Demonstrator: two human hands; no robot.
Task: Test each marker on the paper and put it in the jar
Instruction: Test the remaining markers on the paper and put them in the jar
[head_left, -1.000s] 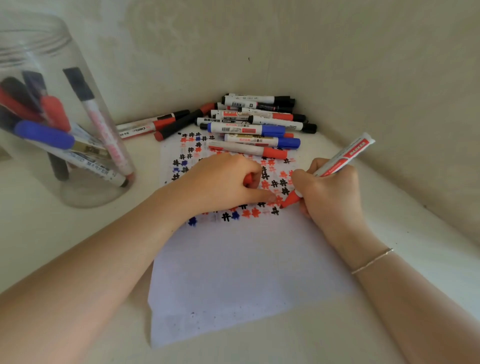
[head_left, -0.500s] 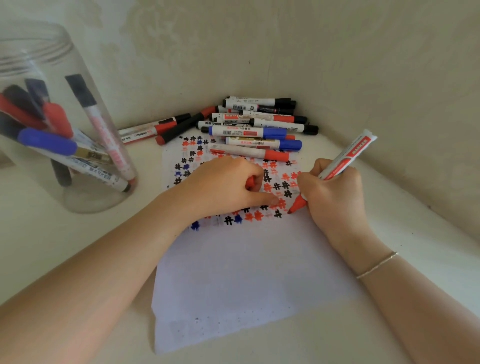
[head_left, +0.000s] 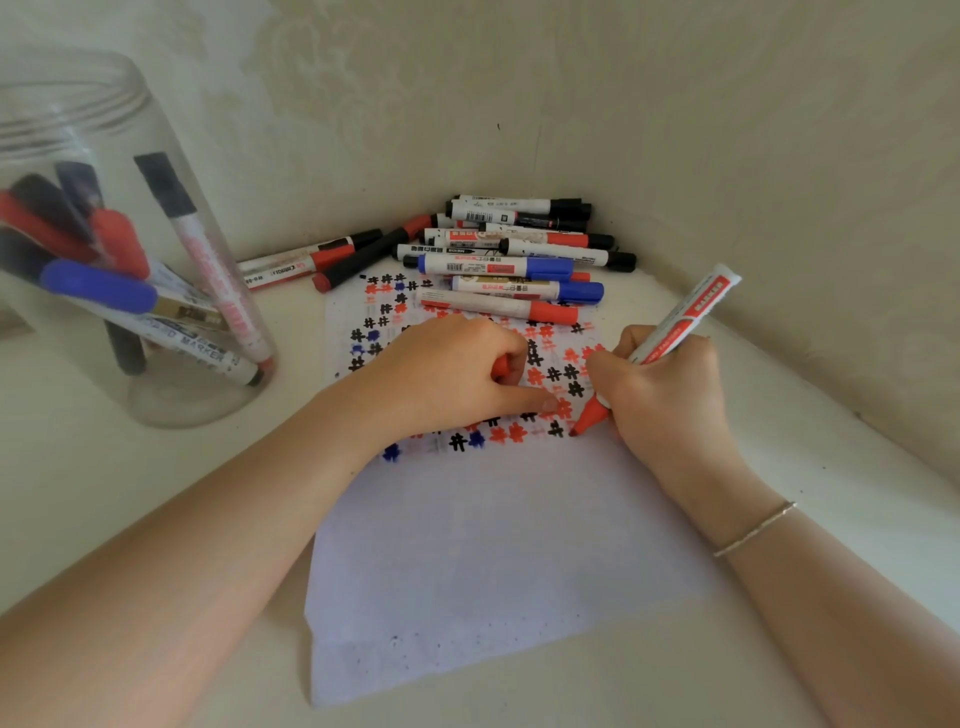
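Right hand (head_left: 660, 395) grips the uncapped red-and-white marker (head_left: 670, 332); its tip, a second ago among the marks, now touches the white paper sheet (head_left: 493, 561) at the end of the lowest row, so the test appears nearly done. Left hand (head_left: 457, 374) holds the red cap. Clear plastic jar (head_left: 171, 395) stands well apart, left; walls close behind.

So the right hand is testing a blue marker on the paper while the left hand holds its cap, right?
Not quite: the marker in the right hand is red, not blue, as the head view shows. Its tip is down on the paper, and the left hand does hold a red cap.
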